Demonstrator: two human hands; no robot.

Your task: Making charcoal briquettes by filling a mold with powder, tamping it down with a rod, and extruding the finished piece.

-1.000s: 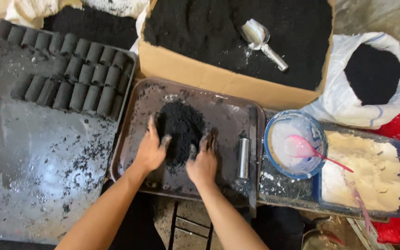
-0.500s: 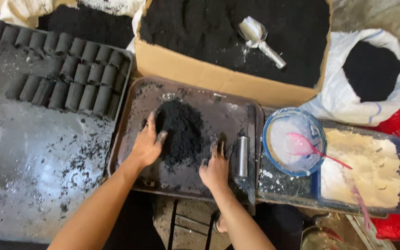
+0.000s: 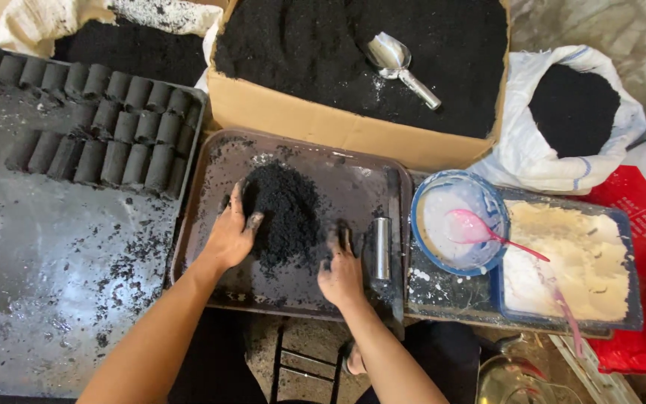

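Shifted since the prior frame, I log: right hand (image 3: 342, 273) drawn to the heap's lower right edge, fingers spread flat, grasping nothing; brown tray (image 3: 214, 161) carrying black powder heap (image 3: 287, 213) at its centre; left hand (image 3: 231, 236) open against heap; metal tube (image 3: 382, 248) beside.

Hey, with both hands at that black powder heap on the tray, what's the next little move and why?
Probably sweep the right hand inward toward the black powder heap: the left hand already presses its left side, while loose powder lies scattered on the brown tray near the right fingers.
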